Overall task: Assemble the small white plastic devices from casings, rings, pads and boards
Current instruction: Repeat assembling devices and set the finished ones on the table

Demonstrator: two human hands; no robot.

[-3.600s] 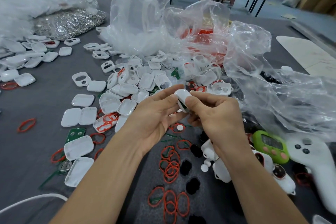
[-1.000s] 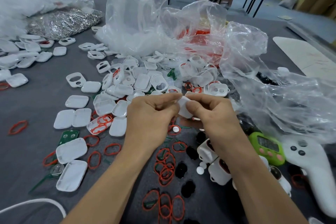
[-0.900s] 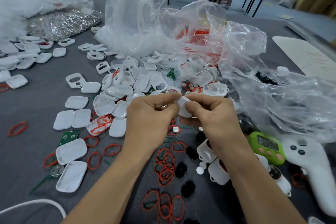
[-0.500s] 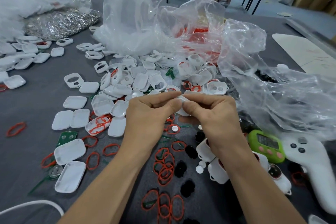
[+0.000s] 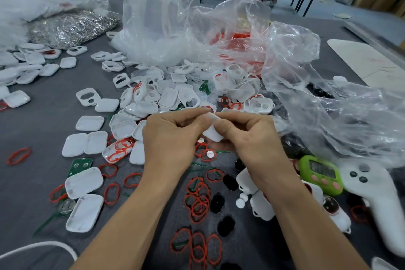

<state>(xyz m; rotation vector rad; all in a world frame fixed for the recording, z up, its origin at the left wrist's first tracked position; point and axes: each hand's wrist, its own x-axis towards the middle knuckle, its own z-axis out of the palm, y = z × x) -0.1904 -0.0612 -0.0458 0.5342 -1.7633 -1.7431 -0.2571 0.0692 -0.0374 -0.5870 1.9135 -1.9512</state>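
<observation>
As rings (image 5: 198, 201) lie below, 2 hands (image 5: 168, 138) (image 5: 247, 140) pinch the casing (image 5: 213, 134)

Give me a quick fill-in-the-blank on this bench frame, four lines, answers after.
The left hand and right hand together pinch a small casing coloured ____.
The timer by the right forearm has a ____ body.
The pads lying among the rings are ____.
The controller lies to the ____ of the timer.
Missing words: white; green; black; right.
</observation>
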